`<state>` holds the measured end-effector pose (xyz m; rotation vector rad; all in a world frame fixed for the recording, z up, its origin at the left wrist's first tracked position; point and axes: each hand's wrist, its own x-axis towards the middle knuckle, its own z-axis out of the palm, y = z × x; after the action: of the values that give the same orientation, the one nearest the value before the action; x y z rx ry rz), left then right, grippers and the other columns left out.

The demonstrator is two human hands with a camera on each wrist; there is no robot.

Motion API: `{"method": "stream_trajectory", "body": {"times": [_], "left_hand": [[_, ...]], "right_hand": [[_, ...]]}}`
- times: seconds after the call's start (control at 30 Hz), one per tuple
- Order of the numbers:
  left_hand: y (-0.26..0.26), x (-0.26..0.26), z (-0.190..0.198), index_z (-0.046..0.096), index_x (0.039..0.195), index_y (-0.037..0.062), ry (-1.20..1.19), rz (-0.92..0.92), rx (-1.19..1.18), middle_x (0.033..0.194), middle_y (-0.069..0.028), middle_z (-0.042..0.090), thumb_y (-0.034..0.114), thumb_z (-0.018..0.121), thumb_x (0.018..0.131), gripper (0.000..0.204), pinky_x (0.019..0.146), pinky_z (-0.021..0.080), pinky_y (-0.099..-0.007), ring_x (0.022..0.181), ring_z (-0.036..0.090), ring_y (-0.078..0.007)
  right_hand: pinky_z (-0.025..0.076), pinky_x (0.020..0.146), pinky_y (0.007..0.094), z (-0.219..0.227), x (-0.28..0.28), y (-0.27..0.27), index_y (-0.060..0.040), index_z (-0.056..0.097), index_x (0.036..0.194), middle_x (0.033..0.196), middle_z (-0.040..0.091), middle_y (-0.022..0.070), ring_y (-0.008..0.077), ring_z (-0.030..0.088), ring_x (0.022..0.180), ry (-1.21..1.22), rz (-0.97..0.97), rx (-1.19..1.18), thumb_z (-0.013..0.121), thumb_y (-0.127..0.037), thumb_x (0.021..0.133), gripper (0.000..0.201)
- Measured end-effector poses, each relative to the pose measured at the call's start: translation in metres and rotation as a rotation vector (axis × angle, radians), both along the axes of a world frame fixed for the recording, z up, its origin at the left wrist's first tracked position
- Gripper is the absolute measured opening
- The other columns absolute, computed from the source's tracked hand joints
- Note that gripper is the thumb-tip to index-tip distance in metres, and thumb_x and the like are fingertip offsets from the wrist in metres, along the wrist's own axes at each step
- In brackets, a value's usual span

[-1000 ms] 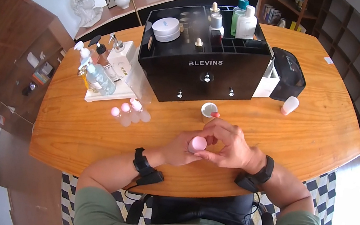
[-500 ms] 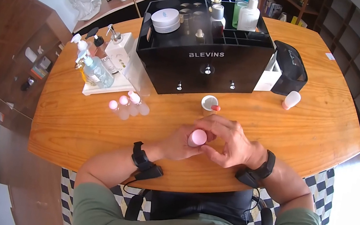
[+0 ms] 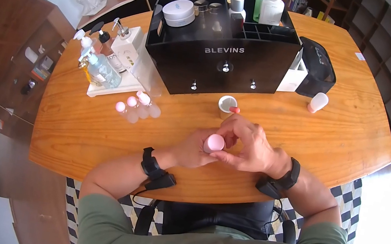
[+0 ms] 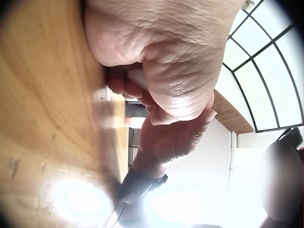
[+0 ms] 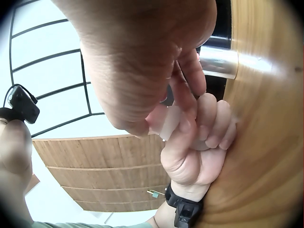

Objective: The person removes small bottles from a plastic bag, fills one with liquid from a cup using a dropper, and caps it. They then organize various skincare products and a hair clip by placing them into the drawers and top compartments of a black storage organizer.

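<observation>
My left hand [image 3: 194,148] grips a small translucent bottle [image 5: 200,145] with a pink cap [image 3: 214,143] facing up toward the head camera. Its fingers curl round the body and cover most of it. Thumb and fingertips of my right hand [image 3: 252,146] pinch the cap from the other side, as the right wrist view shows too. Just beyond the hands stands a small cup [image 3: 227,104] with a silvery wall; a red piece [image 3: 234,110] shows at its rim. In the left wrist view my left palm [image 4: 180,71] hides the bottle.
A black organizer [image 3: 223,69] fills the table's far middle, bottles and a white jar [image 3: 178,13] on top. Pump bottles [image 3: 105,72] share a white tray on the left, near several small pink-topped bottles [image 3: 136,107]. At right are a black case [image 3: 314,69] and a small bottle [image 3: 318,103].
Half a second ago the right thumb stood slightly off the cap; now it is against it. The bottle stays in the left hand. The head view has tilted a little, shifting the whole table upward.
</observation>
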<state>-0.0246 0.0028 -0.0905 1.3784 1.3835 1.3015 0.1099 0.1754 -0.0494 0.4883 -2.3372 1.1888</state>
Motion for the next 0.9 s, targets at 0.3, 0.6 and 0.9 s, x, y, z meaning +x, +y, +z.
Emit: {"method": "stream_trajectory", "body": {"times": [0.3,0.6,0.9], "left_hand": [[-0.001,0.001,0.006,0.063,0.12,0.0075,-0.024,-0.001,0.003,0.11,-0.0006,0.064,0.014,0.078,0.094,0.031,0.095,0.051,-0.0314,0.105,0.061,-0.0129],[0.0,0.001,0.008,0.063,0.123,0.0072,0.004,-0.004,0.039,0.11,-0.0015,0.065,0.02,0.077,0.096,0.033,0.093,0.052,-0.0317,0.103,0.062,-0.0138],[-0.001,-0.001,0.007,0.064,0.119,0.0065,0.012,-0.011,0.007,0.111,-0.0025,0.068,0.03,0.078,0.095,0.036,0.093,0.053,-0.0326,0.104,0.064,-0.014]], "right_hand": [[0.059,0.069,0.0301,0.002,-0.001,-0.002,0.0021,0.067,0.114,0.107,0.067,0.0137,0.0223,0.07,0.079,0.037,0.009,0.009,0.085,-0.013,0.08,0.041],[0.06,0.075,0.0398,0.003,0.0,-0.004,-0.0019,0.065,0.117,0.107,0.065,0.015,0.0337,0.07,0.085,-0.005,-0.006,-0.002,0.083,-0.014,0.081,0.042],[0.059,0.074,0.0407,0.007,0.001,-0.005,-0.0025,0.066,0.113,0.106,0.065,0.0147,0.0343,0.069,0.085,-0.002,0.01,0.012,0.083,-0.021,0.085,0.038]]}}
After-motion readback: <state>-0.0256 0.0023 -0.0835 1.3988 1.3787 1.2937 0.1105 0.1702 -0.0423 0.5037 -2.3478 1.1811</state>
